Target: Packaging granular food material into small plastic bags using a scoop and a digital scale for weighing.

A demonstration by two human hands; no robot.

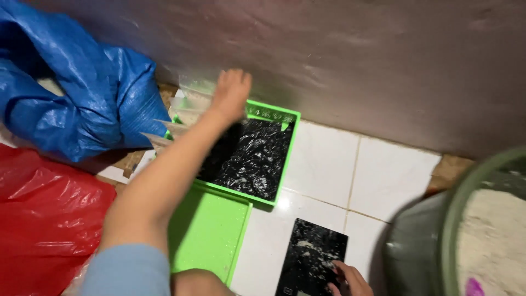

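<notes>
My left hand [231, 93] closes loosely on thin clear bags [183, 107] beside the green basket [287, 148]—light, limp, slippery, best pinched at an edge—while my right hand [350, 279] rests open-fingered on the black scale [312, 257].

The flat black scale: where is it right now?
The black scale lies on the white tiled floor at the bottom centre of the head view, right of the green lid, under the right hand.

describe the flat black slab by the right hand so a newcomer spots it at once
Start at the white tiled floor below the brown wall. Near the bottom edge, right of the green lid, lies the flat black slab, with the right hand touching its lower corner. Unlike the crinkled black plastic in the green crate, it is rigid, glossy and flecked with white powder.
</notes>
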